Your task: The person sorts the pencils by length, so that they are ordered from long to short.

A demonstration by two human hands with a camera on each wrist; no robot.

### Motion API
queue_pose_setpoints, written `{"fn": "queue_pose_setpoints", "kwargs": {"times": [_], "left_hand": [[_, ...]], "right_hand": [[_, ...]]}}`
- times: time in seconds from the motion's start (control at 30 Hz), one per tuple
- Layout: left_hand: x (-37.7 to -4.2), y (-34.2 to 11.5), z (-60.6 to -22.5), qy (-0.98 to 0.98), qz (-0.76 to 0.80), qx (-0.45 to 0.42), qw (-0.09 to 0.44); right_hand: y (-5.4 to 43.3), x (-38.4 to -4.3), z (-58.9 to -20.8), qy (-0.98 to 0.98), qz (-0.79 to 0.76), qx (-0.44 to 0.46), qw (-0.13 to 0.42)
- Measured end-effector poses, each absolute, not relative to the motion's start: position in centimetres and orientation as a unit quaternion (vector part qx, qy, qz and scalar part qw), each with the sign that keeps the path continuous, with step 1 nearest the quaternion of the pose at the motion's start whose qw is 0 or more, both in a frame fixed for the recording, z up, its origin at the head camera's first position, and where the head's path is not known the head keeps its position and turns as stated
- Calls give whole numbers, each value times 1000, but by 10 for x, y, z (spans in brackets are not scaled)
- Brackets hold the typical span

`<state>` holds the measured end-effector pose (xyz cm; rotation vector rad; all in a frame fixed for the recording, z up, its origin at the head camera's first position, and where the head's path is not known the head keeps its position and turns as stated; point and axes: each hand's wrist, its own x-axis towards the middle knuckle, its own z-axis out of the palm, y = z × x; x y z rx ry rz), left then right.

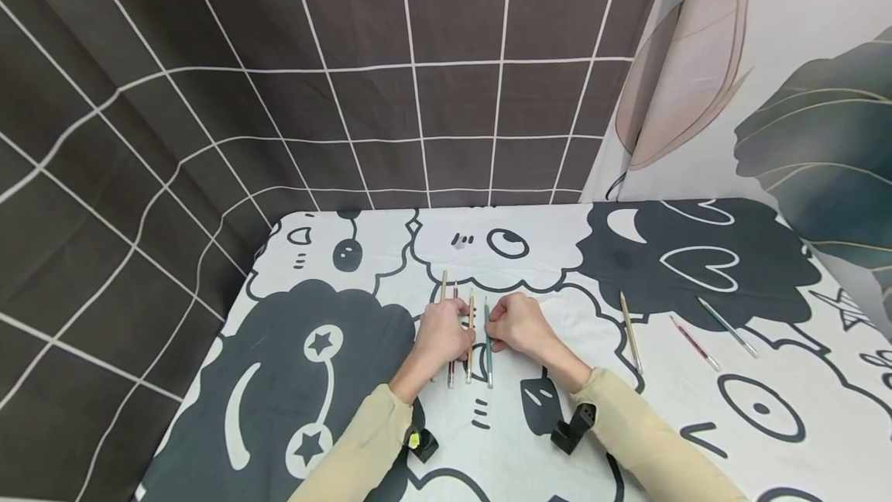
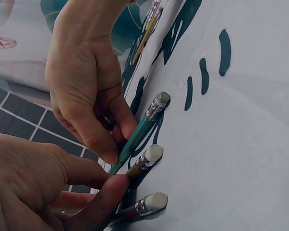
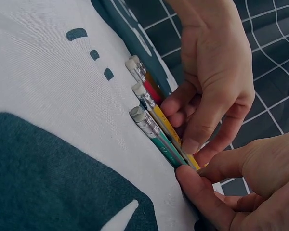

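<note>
Several eraser-tipped pencils lie side by side between the hands, erasers toward the person. My left hand (image 1: 444, 330) has its thumb and finger on a yellow pencil (image 3: 166, 122), pinching it partway along. With thumb and fingertips, my right hand (image 1: 521, 324) pinches a green pencil (image 2: 140, 134) at the right end of the row. A red pencil (image 3: 148, 83) lies left of the yellow one, partly under the left hand. Beyond it, at the row's left end, is another yellow pencil (image 1: 444, 283), mostly covered by that hand.
Apart on the right lie a yellow pencil (image 1: 631, 335), a red pencil (image 1: 695, 343) and a green pencil (image 1: 728, 327). A cartoon-print cloth (image 1: 488, 455) covers the table. A dark grid curtain (image 1: 362, 99) hangs behind and at the left, a leaf-print curtain (image 1: 801, 29) at the right.
</note>
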<state>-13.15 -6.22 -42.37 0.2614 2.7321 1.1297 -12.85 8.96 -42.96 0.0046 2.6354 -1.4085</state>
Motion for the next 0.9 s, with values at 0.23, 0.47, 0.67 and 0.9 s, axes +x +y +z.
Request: {"fn": "queue_pose_setpoints", "kwargs": {"times": [0.23,0.47,0.67,0.9], "left_hand": [[-132,-62,-423,918,376,84,92],[-131,-61,-421,918,376,86,91],[-131,-62,-418,928,356,89,70],[-128,-63,-418,942,316,112,-1]], "right_hand": [[90,-129,-429,881,-467,5,76],[91,-128,-430,878,-472,6,77],[94,-127,-430,877,-473,-2,80],[101,-123,-426,871,-482,-15,94]]}}
